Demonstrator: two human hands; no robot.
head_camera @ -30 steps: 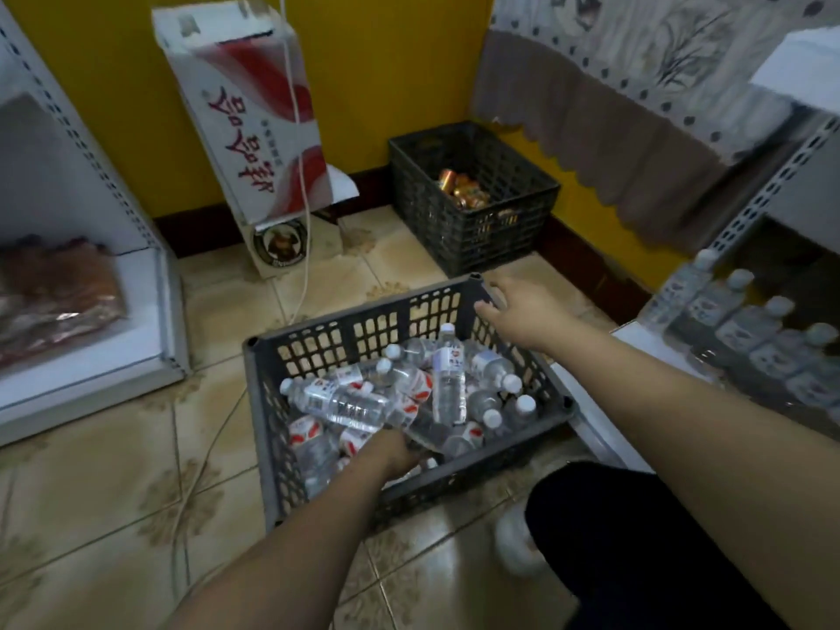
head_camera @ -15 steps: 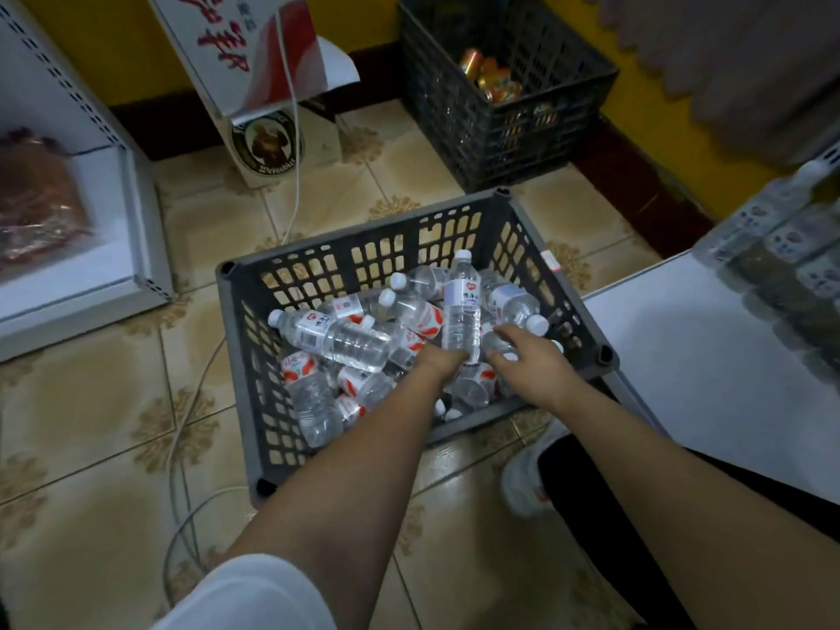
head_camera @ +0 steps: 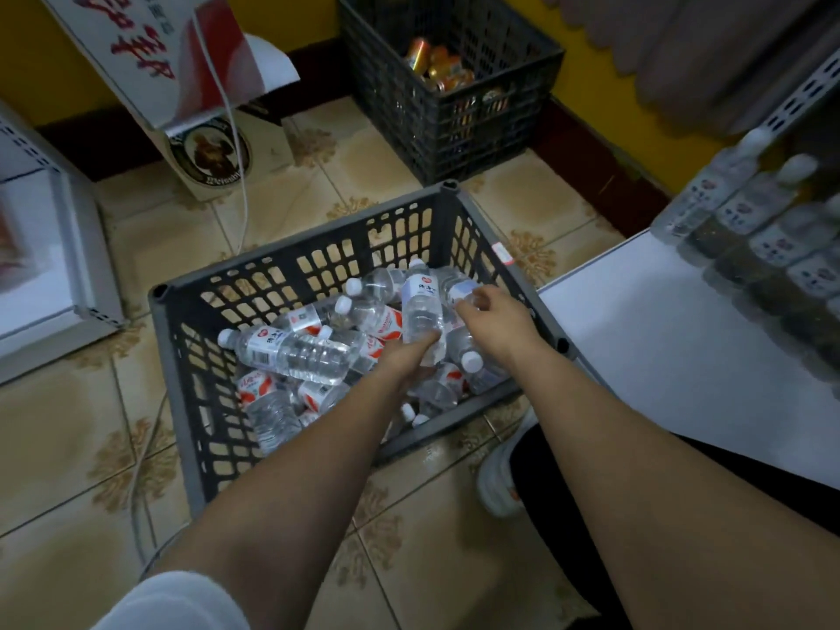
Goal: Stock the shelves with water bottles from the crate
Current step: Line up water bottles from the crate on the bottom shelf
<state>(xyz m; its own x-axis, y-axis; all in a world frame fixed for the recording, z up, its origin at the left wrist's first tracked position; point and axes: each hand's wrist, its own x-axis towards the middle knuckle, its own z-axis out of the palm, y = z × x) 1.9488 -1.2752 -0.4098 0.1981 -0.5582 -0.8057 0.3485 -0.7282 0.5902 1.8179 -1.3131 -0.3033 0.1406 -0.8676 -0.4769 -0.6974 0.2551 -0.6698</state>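
A grey plastic crate [head_camera: 291, 266] on the tiled floor holds several clear water bottles with white caps and red-and-white labels. My left hand [head_camera: 411, 354] is inside the crate and grips the base of an upright bottle [head_camera: 422, 304]. My right hand [head_camera: 493, 313] reaches in beside it, its fingers curled round the top of a lying bottle [head_camera: 459, 288] at the crate's far right. A large bottle [head_camera: 291, 352] lies across the pile on the left. To the right, a white shelf [head_camera: 672, 352] carries a row of stocked bottles [head_camera: 745, 220].
A second dark crate [head_camera: 495, 125] with orange cans stands against the yellow wall behind. A tall red-and-white cardboard box [head_camera: 150, 52] leans at the back left. Another white shelf unit [head_camera: 68, 247] is on the left. My shoe [head_camera: 495, 475] is near the crate.
My right hand came off the crate's far rim, dipped among the bottles, then shifted toward the far right. My left hand moved right onto the upright bottle. The view tilted downward.
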